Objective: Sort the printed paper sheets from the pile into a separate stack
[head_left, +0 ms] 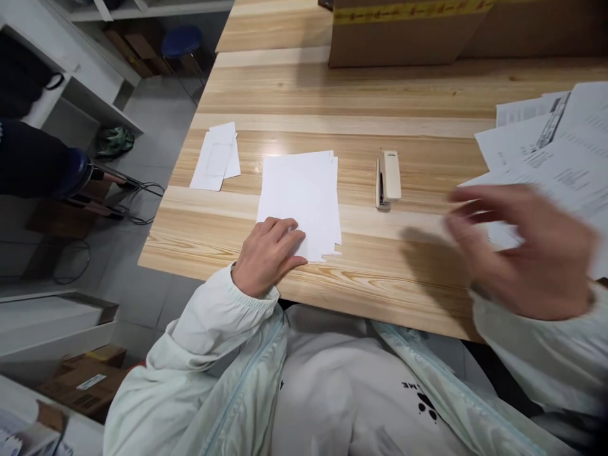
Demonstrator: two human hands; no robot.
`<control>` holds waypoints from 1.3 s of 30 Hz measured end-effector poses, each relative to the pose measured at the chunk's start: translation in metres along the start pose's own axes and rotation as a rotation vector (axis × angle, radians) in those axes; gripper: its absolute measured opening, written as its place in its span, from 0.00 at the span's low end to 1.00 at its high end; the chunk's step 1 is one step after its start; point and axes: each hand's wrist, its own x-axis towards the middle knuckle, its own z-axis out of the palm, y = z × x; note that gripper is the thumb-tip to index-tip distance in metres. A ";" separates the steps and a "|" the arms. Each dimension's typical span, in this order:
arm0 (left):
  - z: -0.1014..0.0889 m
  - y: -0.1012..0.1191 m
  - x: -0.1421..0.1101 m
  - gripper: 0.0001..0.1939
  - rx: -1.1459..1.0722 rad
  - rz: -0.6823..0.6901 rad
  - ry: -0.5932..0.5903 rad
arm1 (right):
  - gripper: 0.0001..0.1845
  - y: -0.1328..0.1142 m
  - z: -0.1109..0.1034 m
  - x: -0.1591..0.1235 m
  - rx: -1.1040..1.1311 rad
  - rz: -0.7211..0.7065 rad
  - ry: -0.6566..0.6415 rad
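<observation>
My left hand (270, 253) lies on the lower left part of a stack of white paper sheets (299, 190), its fingers spread over the paper. The sheets' edges are slightly uneven, with small notched corners at the lower right. My right hand (527, 253) is in the air over the right side of the table, blurred by motion. Its fingers are curved, with a gap between thumb and fingers, and no object shows in it. A cream stapler (390, 177) lies on the table between the stack and my right hand.
Small white papers (216, 158) lie left of the stack. Printed sheets (570, 152) are spread at the right, with a clear, shiny item (553, 120) on top. A cardboard box (399, 38) with yellow tape stands at the back. Beyond the wooden table's (190, 234) left edge are stools (183, 41) and cables.
</observation>
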 end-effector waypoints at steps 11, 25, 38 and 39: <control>-0.015 0.011 -0.018 0.29 -0.250 0.013 -0.015 | 0.12 -0.069 0.109 0.006 -0.335 -0.797 -0.439; -0.023 0.006 -0.055 0.24 -1.400 -0.917 0.581 | 0.14 -0.095 0.104 -0.008 -0.580 -0.915 -0.488; -0.027 0.036 -0.027 0.22 -1.650 -0.865 0.533 | 0.18 -0.090 0.102 0.005 -0.409 -0.717 -0.543; -0.023 0.038 -0.023 0.21 -1.617 -0.823 0.525 | 0.18 -0.089 0.102 0.008 -0.395 -0.692 -0.555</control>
